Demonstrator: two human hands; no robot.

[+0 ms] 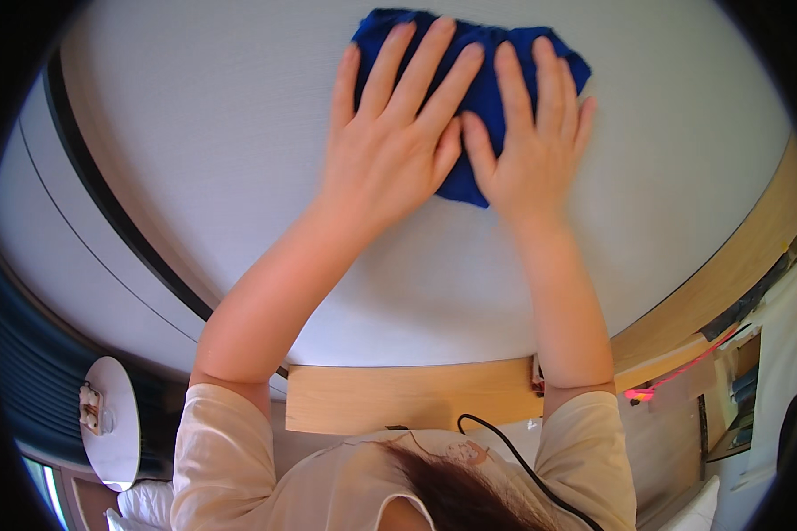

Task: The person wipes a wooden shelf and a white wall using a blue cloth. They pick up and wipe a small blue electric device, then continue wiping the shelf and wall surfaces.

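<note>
Both my hands lie flat with fingers stretched out on a dark blue cloth (471,176), pressing it against a broad pale panel (206,133) that appears to be a wall or furniture face. My left hand (388,126) covers the cloth's left part, its fingers spread wide. On the right part rests my right hand (538,133), with its thumb out to the side and its little finger past the cloth's edge. The thumbs nearly meet over the middle. Neither hand curls around the cloth, whose creased upper edge shows beyond the fingertips.
A light wooden ledge (398,398) runs below the panel, and a wooden border (724,259) curves along its right. A black strip (106,192) edges the left. Lower left stands a round white table (116,458) bearing small items. A black cable (505,441) hangs by my chest.
</note>
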